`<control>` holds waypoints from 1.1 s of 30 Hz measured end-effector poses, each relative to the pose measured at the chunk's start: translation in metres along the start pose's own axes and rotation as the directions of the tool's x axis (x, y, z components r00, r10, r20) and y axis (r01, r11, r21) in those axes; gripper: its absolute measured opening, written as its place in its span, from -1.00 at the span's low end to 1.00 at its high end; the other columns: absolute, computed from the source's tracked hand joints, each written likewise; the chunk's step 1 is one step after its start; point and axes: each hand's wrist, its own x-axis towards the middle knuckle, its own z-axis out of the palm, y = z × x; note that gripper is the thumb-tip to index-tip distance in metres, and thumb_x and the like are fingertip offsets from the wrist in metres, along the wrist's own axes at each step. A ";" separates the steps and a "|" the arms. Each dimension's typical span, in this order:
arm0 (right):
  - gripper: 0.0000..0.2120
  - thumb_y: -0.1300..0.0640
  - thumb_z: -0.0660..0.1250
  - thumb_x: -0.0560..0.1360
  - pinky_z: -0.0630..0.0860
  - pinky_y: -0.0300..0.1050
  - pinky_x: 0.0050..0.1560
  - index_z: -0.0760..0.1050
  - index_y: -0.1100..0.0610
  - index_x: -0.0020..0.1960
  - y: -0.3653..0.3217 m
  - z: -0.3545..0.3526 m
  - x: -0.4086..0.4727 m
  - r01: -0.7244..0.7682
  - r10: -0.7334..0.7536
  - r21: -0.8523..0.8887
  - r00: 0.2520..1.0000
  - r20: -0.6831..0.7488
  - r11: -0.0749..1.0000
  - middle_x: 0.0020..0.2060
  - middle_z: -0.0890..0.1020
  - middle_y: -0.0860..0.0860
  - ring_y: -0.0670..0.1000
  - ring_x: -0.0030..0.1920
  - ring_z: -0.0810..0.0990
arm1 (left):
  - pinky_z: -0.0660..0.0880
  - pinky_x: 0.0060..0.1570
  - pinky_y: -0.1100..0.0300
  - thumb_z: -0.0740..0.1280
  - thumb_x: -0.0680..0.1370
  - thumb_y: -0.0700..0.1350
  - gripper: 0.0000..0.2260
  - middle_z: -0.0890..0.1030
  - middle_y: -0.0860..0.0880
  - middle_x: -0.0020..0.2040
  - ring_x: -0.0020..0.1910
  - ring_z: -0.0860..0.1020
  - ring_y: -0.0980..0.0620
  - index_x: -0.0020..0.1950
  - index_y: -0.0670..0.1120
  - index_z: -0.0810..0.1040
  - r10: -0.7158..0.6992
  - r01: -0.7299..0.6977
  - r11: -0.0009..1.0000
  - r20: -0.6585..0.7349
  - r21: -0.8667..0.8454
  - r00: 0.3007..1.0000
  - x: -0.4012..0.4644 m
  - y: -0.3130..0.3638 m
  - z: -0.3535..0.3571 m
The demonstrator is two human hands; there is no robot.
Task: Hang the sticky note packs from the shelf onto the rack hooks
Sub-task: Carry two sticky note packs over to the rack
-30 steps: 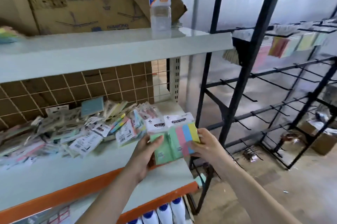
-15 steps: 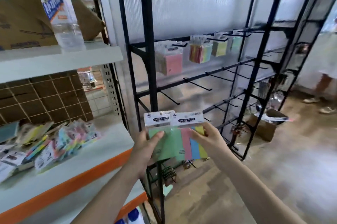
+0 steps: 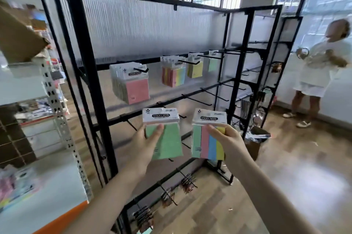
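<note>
Green pack (image 3: 167, 141) pinched in left hand (image 3: 144, 143), striped pack (image 3: 207, 143) in right hand (image 3: 226, 142).

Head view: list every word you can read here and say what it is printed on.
"STICKY NOTE": white header card of the green pack in the left hand.
"STICKY NOTE": header card of the striped pack in the right hand.
Smaller print on both headers: too small to read.
Headers of the hanging packs on the rack: blurred, unreadable.
</note>
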 end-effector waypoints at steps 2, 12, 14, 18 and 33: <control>-0.69 -0.24 0.46 0.20 0.51 0.06 -0.07 0.64 -0.06 -0.19 -0.004 -0.006 0.026 0.026 -0.029 -0.060 0.998 -0.047 0.998 -0.27 0.65 -0.03 0.06 -0.15 0.59 | 0.58 0.00 -0.07 0.36 0.11 0.52 -0.38 0.67 0.15 -0.11 -0.08 0.65 0.09 0.00 0.17 0.50 0.030 -0.031 0.999 0.012 0.018 0.999 0.022 -0.002 0.011; -0.75 -0.12 0.35 0.49 0.31 -0.27 -0.30 0.54 0.07 -0.12 -0.032 0.002 0.170 0.214 -0.241 -0.248 0.967 -0.083 0.945 -0.34 0.49 -0.13 -0.23 -0.41 0.40 | 0.52 -0.22 0.35 0.30 0.09 0.56 -0.33 0.65 0.12 -0.07 -0.11 0.61 0.22 0.01 0.15 0.49 0.195 -0.195 0.981 -0.073 0.000 0.978 0.129 0.008 0.043; -0.73 -0.09 0.36 0.49 0.34 -0.30 -0.29 0.54 0.14 -0.10 -0.037 0.007 0.189 0.257 -0.278 -0.239 0.959 -0.057 0.936 -0.29 0.49 -0.04 -0.20 -0.37 0.40 | 0.53 -0.26 0.37 0.30 0.09 0.56 -0.46 0.64 0.20 -0.11 -0.13 0.61 0.25 -0.06 0.32 0.51 0.230 -0.232 0.973 -0.082 -0.005 0.970 0.143 0.012 0.049; -0.60 -0.08 0.35 0.50 0.24 -0.41 -0.46 0.52 0.31 -0.08 -0.038 0.011 0.219 0.296 -0.312 -0.203 0.949 -0.053 0.933 -0.36 0.41 -0.02 -0.20 -0.44 0.31 | 0.48 -0.30 0.49 0.30 0.15 0.52 -0.79 0.56 0.47 -0.20 -0.17 0.57 0.41 -0.27 0.60 0.39 0.278 -0.282 0.959 -0.109 -0.017 0.954 0.165 0.020 0.060; -0.48 -0.11 0.34 0.50 0.25 -0.10 -0.23 0.47 0.42 -0.10 -0.039 0.012 0.280 0.270 -0.269 -0.038 0.963 0.025 0.962 -0.31 0.46 0.12 0.02 -0.28 0.36 | 0.46 -0.29 0.47 0.34 0.36 0.25 -0.87 0.64 0.24 -0.11 -0.12 0.60 0.27 -0.14 0.29 0.55 0.363 -0.354 0.932 -0.202 0.080 0.910 0.212 0.013 0.095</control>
